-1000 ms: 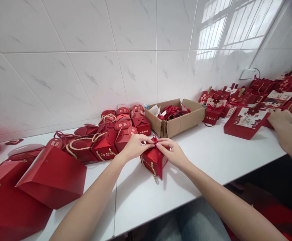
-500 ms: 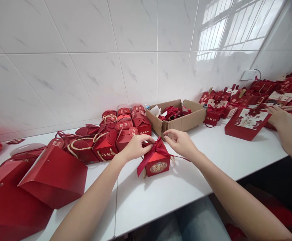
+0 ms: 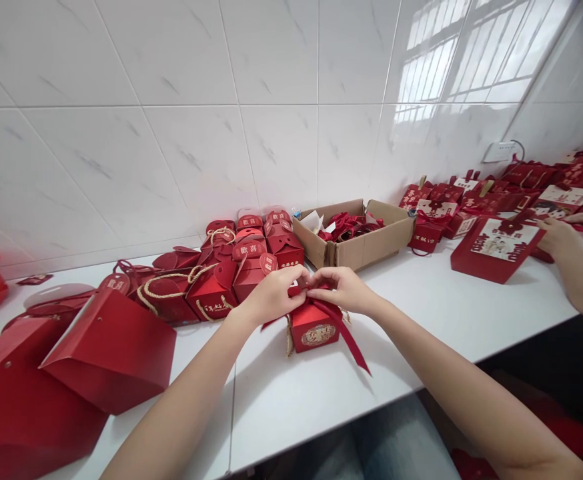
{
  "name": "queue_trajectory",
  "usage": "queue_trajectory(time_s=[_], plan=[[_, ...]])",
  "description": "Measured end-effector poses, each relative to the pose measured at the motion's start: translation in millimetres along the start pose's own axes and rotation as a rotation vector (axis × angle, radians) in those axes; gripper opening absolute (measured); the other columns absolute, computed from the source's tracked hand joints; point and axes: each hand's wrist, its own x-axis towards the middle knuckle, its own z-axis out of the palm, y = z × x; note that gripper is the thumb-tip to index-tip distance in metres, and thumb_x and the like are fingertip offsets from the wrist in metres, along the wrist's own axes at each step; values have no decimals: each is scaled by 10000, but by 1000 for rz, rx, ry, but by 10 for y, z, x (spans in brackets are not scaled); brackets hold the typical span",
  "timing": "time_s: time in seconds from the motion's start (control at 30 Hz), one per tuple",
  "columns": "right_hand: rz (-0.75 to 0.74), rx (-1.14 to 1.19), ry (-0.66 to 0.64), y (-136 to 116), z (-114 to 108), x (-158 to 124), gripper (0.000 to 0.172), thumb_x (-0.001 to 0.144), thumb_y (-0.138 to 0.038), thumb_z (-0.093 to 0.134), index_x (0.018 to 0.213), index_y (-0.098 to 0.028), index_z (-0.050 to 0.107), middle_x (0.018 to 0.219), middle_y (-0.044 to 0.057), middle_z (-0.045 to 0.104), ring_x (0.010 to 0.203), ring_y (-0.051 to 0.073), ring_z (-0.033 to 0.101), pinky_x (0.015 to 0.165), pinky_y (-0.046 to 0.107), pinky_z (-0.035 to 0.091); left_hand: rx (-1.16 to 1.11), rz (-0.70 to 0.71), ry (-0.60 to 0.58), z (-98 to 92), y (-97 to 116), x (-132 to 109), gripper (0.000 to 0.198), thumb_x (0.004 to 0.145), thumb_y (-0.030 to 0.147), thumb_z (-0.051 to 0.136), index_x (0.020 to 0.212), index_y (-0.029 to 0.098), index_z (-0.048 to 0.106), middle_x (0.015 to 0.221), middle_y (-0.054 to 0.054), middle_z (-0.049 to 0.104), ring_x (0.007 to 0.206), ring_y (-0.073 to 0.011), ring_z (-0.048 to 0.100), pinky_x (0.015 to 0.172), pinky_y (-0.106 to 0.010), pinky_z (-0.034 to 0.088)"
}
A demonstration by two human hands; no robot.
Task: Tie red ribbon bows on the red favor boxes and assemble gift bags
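Note:
A small red gift box (image 3: 314, 328) with a gold emblem on its front stands upright on the white table. Over its top both my hands meet, pinching a dark red ribbon (image 3: 344, 333). My left hand (image 3: 277, 292) is closed on the ribbon from the left, its fingertips touching those of my right hand (image 3: 344, 288), which is closed on it too. One ribbon tail hangs forward past the box's right front; a shorter end pokes out at the left. Twisted cord shows at the box's sides. My fingers hide the ribbon's middle.
Behind the box, a cardboard carton (image 3: 371, 245) holds dark red ribbons. Several red gift boxes (image 3: 214, 293) stand at left, with larger red boxes (image 3: 116, 353) nearer. At right, another person's hands (image 3: 556, 240) are beside a red box (image 3: 496, 250) and a pile of others.
My right hand has moved left to meet my left hand and now pinches the ribbon. A ribbon tail that hung at the left front now hangs at the right front.

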Motion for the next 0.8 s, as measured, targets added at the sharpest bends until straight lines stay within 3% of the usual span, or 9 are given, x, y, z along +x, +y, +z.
queue_trajectory(time_s=[0.3,0.5,0.8], plan=[[-33,-82,-57,-55,-89,-54,70,758,-204,627,786,-181,687,793,20,698,735,149,634,695,264,499,144,23,-46,-12,-45,4,142,770,127,489,839,199,590,786,-29,565,785,-186,520,702,-294,399],[-231,-307,-105,-100,-96,-67,243,822,-89,517,932,-191,708,906,61,653,826,146,608,768,269,486,82,-38,-96,35,-69,6,112,789,160,463,787,190,571,813,-30,520,801,-180,497,719,-302,419],[-292,-362,-157,-74,-90,-70,336,823,-30,439,912,-184,723,932,75,542,805,131,561,739,263,480,-33,-135,-167,35,-24,5,67,709,159,478,762,200,477,862,-28,466,868,-209,449,777,-347,414]])
